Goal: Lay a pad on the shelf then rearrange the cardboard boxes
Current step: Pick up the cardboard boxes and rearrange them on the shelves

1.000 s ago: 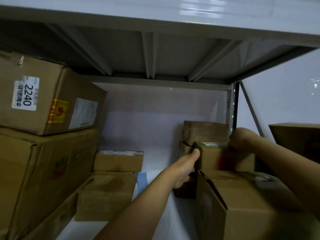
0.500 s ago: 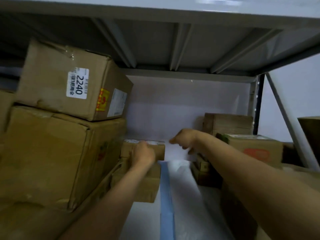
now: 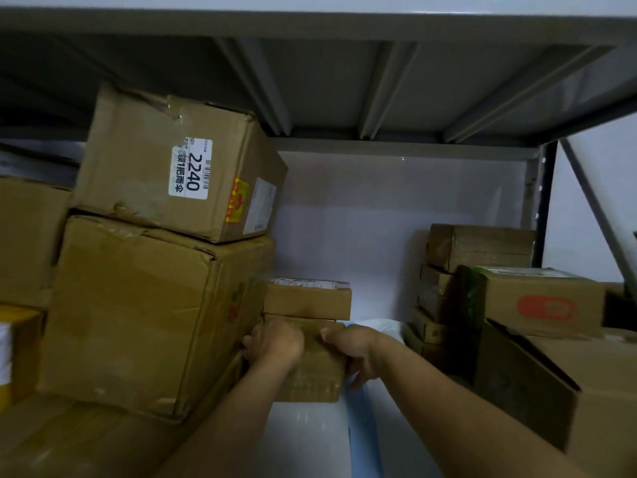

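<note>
Both hands (image 3: 274, 343) (image 3: 356, 350) around small cardboard box (image 3: 315, 370)

From my seat, the fingertips of my left hand (image 3: 274, 343) are out of sight behind the left end of the small box (image 3: 312, 365), and the fingers of my right hand (image 3: 355, 350) wrap under its right end, so I cannot see where they press. The flat box (image 3: 307, 298) stacked on it hides its rear edge. The label on that flat box is too small to read. The pad (image 3: 365, 432) runs under my forearms and off the bottom edge; only a blue strip and pale surface show. The open carton (image 3: 568, 391) at right is cut by the frame, its inside hidden. The far-left boxes are cropped too.
</note>
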Tool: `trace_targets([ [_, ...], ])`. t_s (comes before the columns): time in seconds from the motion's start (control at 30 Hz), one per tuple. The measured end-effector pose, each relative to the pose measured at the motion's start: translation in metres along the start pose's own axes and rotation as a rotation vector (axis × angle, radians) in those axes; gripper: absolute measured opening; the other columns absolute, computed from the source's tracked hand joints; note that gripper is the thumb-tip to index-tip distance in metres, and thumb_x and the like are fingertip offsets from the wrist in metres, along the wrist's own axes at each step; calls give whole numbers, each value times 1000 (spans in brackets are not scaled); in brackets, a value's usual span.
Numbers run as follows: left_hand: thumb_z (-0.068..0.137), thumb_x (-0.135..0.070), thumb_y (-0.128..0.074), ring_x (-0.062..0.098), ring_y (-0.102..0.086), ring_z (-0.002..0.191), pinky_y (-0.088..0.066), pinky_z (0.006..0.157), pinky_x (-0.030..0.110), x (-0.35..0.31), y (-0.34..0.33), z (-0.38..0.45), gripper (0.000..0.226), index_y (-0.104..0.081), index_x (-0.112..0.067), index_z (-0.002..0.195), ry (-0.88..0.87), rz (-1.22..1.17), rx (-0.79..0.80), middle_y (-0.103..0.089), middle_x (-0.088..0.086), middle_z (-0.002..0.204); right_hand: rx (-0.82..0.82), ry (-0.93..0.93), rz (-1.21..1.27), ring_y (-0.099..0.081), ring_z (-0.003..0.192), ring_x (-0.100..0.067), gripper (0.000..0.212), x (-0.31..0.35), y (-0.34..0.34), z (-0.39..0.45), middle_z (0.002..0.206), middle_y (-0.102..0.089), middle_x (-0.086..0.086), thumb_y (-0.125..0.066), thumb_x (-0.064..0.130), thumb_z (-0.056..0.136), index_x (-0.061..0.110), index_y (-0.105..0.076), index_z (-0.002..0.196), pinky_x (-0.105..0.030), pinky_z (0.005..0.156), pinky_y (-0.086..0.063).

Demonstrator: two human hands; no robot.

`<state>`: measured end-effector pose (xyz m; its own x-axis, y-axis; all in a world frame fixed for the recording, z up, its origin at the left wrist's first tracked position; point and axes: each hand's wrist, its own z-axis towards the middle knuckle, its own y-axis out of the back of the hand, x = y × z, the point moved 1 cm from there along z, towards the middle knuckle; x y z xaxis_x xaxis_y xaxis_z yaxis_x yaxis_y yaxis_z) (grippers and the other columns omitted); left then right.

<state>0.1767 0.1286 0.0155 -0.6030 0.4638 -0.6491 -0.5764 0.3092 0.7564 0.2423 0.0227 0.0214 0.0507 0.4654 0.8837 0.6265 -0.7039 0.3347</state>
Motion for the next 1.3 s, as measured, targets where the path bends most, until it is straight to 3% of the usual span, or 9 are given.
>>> trace_targets([
  [0.1,95,-35,-48,35,-45,122,-38,102,38,0,0,2,40,-56,-9,124,-6,-257,-3,-52,14,133,-112,35,-94,-43,129,-38,60,8,6,-10,143,-42,-15,-53,42,92,14,-33,142,-57,100,-37],
  [0.2,89,-22,-63,33,-56,103,-48,92,39,-6,3,-5,41,-54,-2,124,35,-761,70,-58,16,122,-254,162,-164,-49,120,-32,40,20,19,-25,132,-50,-14,-54,31,93,9,-47,125,-42,96,-43],
  [0.3,89,-2,-58,28,-59,69,-54,51,29,-19,15,-20,15,-57,-2,104,77,-1108,164,-60,15,85,-411,293,-219,-57,99,-26,19,34,34,-38,103,-55,-9,-60,29,85,13,-50,80,-35,89,-50],
  [0.4,90,4,-53,21,-56,34,-39,22,25,-39,27,-35,18,-51,-5,74,74,-1240,260,-55,12,62,-528,364,-229,-61,89,-26,33,47,55,-52,88,-58,-6,-69,37,75,11,-52,88,-36,81,-54],
  [0.47,89,2,-54,16,-55,29,-43,27,25,-54,31,-45,17,-54,-3,73,34,-1302,312,-60,10,49,-582,411,-247,-61,84,-25,37,55,72,-67,84,-58,-5,-71,39,74,13,-51,91,-38,79,-55],
  [0.57,84,-4,-62,23,-63,54,-52,47,30,-80,32,-54,12,-65,-2,95,6,-1391,308,-69,14,73,-668,483,-270,-58,78,-21,42,64,103,-91,88,-58,-4,-72,43,73,12,-54,95,-33,73,-51],
  [0.7,89,-15,-59,14,-56,37,-45,33,20,-121,31,-78,8,-60,-14,80,-111,-1412,416,-62,7,64,-735,511,-234,-51,72,-16,37,65,151,-124,78,-48,1,-70,44,78,18,-44,77,-33,74,-50],
  [0.87,87,-13,-59,9,-56,67,-38,31,11,-173,23,-110,43,-55,-15,129,-370,-1393,467,-62,2,97,-752,553,-8,-55,80,-19,42,53,212,-151,92,-56,-5,-69,43,77,14,-54,102,-29,62,-46],
  [1.3,90,12,-47,16,-61,72,-54,66,30,-231,-24,-125,29,-61,-8,105,-355,-1299,389,-60,2,78,-792,482,96,-55,69,-15,32,16,276,-138,81,-55,-4,-64,42,85,13,-50,89,-24,53,-41],
])
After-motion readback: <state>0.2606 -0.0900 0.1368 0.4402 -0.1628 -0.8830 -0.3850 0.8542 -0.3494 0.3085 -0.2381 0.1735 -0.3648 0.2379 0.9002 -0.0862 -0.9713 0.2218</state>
